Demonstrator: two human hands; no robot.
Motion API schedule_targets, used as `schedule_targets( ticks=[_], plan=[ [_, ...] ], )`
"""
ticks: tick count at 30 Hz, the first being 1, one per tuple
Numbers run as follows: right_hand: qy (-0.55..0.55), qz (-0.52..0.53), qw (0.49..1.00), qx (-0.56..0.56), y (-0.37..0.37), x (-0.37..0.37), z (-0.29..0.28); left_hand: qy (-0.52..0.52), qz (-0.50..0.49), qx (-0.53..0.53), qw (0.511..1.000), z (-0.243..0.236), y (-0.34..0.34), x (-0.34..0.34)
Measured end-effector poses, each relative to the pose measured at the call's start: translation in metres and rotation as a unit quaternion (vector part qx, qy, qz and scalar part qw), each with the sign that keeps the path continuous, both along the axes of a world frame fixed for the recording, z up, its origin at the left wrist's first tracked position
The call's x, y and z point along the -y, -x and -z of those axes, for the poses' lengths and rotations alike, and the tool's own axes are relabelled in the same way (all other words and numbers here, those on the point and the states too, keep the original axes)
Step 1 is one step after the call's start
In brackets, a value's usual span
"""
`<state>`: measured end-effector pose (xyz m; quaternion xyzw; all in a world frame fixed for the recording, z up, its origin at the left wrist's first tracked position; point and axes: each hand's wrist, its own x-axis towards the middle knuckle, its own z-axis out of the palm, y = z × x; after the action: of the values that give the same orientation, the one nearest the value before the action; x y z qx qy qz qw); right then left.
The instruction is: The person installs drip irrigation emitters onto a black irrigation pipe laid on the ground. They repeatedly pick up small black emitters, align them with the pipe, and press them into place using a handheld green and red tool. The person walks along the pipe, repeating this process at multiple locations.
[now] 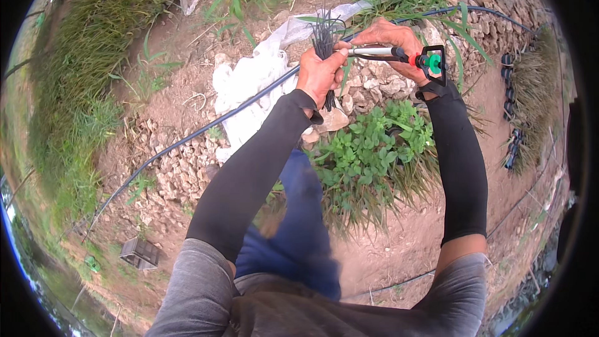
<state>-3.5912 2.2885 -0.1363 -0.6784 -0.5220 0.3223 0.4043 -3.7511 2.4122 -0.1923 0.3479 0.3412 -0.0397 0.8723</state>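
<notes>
My left hand is closed around a bundle of thin black strips that look like cable ties. The loose ends fan out above the fist, and more stick out below it. In my right hand is a small sprinkler with a black frame and green and red parts. A grey rod and a thin black tube run from the sprinkler toward my left hand. The rod's end meets my left thumb and fingertips; whether they pinch it I cannot tell. Some right-hand fingers are hidden behind the rod.
A dark hose crosses the ground diagonally under my hands. White sheeting lies beside it on stones. A leafy green plant grows below my hands. Tall grass stands at left, black trays at right.
</notes>
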Motion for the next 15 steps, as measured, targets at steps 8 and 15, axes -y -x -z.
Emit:
schedule_targets(
  ticks=[8, 15],
  plan=[
    [-0.057, 0.005, 0.981, -0.187, -0.006, 0.011, 0.044, -0.026, 0.023, -0.015, 0.999, 0.004, 0.0, -0.002],
    [-0.054, 0.004, 0.96, -0.276, -0.001, 0.014, 0.057, -0.032, 0.019, -0.015, 0.999, 0.008, 0.006, 0.0]
  ],
)
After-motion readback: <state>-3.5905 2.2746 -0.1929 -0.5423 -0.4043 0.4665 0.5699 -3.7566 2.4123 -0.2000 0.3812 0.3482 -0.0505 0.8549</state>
